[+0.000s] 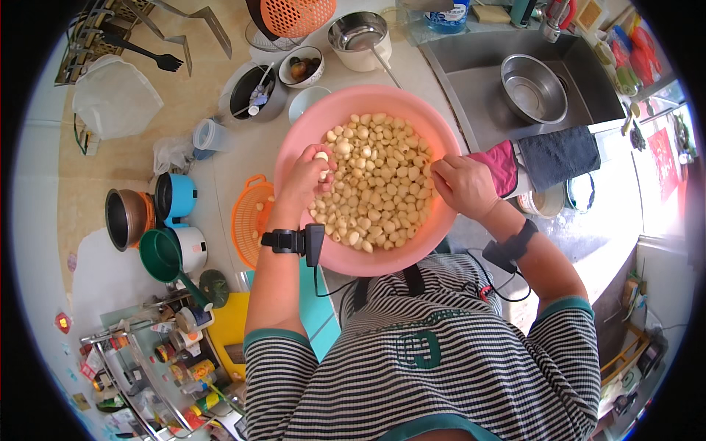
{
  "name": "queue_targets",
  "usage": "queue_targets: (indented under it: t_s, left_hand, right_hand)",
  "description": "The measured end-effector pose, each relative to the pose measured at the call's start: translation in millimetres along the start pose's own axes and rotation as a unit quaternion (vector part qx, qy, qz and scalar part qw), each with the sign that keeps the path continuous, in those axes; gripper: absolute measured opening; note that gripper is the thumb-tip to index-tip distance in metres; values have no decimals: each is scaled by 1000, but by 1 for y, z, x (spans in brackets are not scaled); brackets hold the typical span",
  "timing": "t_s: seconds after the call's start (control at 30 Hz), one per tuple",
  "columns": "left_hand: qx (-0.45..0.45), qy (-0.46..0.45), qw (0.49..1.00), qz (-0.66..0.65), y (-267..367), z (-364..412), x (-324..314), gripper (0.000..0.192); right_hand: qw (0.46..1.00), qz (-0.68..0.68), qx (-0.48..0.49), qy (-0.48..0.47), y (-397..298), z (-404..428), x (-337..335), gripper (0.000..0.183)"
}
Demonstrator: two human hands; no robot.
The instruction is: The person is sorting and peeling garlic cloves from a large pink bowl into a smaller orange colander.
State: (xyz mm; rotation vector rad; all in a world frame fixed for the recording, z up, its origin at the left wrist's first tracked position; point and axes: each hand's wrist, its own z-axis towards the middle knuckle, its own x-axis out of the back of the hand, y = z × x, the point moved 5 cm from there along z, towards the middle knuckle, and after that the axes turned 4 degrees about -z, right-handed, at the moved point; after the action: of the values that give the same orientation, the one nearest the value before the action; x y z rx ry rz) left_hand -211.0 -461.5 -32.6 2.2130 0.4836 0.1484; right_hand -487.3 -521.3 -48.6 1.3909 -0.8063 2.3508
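Note:
A large pink plastic basin (367, 99) in front of me holds many pale, round, peeled pieces of food (380, 182); their exact kind is unclear. At the basin's left side, my left hand (306, 179) has its fingers curled around a few of these pieces (321, 160). My right hand (466, 184) is at the right rim, knuckles up and fingers bent inward over the basin. Its fingertips are partly hidden, so whether it grips the rim or a small piece is unclear. Left of the basin, an orange plastic colander (251, 201) has several similar pieces in it.
A steel sink (469, 82) with a metal bowl (532, 88) lies to the upper right. Behind the basin are a handled steel pot (358, 41) and a fruit bowl (301, 66). A green ladle (160, 253) hangs left; cloths (560, 154) drape right. Cables run from both wrist bands.

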Motion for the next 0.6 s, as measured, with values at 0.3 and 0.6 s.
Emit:
queue_targets:
  t_s: [0.3,0.6]
  left_hand:
    - [-146,86,774,610,12,30,-28,30]
    - [-110,-104,977,151,5,-10,-24,36]
  right_hand:
    - [1000,17,-2,17,2,-1,-2,7]
    - [999,27,-6,27,2,-2,0,7]
